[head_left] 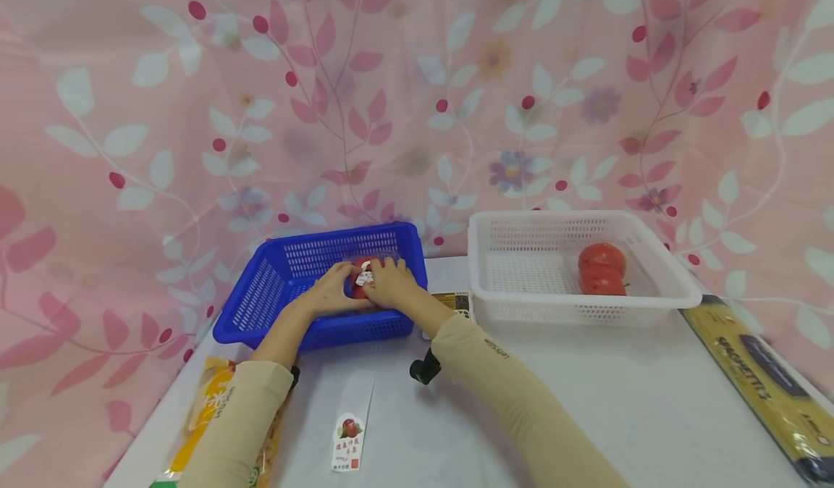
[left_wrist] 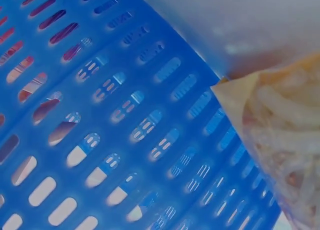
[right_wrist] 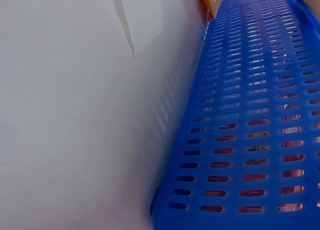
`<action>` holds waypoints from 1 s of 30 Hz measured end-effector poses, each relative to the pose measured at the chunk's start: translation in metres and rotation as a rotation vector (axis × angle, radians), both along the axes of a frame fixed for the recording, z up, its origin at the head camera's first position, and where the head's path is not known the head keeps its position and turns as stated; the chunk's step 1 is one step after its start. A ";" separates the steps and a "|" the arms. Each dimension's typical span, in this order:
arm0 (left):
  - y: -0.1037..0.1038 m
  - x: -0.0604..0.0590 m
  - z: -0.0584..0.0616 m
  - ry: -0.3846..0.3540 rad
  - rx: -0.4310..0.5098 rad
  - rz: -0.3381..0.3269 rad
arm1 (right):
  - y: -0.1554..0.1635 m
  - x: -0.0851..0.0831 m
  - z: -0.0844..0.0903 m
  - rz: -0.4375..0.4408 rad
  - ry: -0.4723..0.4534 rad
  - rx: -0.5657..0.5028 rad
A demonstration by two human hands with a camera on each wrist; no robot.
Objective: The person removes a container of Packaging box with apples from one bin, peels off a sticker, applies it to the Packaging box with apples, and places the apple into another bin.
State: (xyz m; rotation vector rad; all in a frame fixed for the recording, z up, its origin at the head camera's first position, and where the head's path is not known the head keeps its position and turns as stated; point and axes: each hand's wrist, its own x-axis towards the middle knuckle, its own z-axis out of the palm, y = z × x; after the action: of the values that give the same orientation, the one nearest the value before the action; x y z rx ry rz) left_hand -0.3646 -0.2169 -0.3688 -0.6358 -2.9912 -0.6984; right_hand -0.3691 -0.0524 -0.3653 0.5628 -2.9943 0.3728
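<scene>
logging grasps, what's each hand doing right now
Left hand: curled round the red fruit in the blue basket.
Right hand: fingers on the same fruit, at its white label.

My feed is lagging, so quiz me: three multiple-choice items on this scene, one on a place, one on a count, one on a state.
1. Where are both hands working?
A. Inside the blue basket
B. Inside the white basket
C. On the spaghetti pack

2. How many red fruits lie in the white basket?
A. None
B. Two
C. Five

3. What is the state of the hands?
A. Both lie flat on the table
B. Both are closed around a red fruit
C. One is raised in the air

Answers:
1. A: the left hand and right hand meet inside the blue basket.
2. B: two red fruits sit touching each other in the white basket.
3. B: the fingers of both hands curl round a red fruit bearing a white sticker, as the head view shows.
</scene>
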 end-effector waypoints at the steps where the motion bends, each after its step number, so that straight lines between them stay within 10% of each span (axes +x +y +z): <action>1: 0.000 0.000 0.000 0.001 -0.009 0.000 | 0.001 0.000 0.000 -0.005 0.012 0.000; 17: 0.005 0.014 0.028 0.206 -0.057 -0.180 | 0.041 0.034 0.028 0.225 0.341 -0.051; 25: 0.044 0.048 0.047 0.419 -0.140 -0.110 | 0.084 0.069 0.033 0.314 0.408 -0.153; 30: 0.083 0.074 0.048 0.629 -0.180 -0.194 | 0.109 0.093 0.037 0.340 0.458 -0.268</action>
State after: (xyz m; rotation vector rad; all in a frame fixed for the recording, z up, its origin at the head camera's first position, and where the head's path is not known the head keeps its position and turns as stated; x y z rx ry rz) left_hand -0.2908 -0.1338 -0.3209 -0.9505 -2.4365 -0.1723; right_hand -0.2761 0.0569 -0.3281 0.9758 -2.3654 0.5664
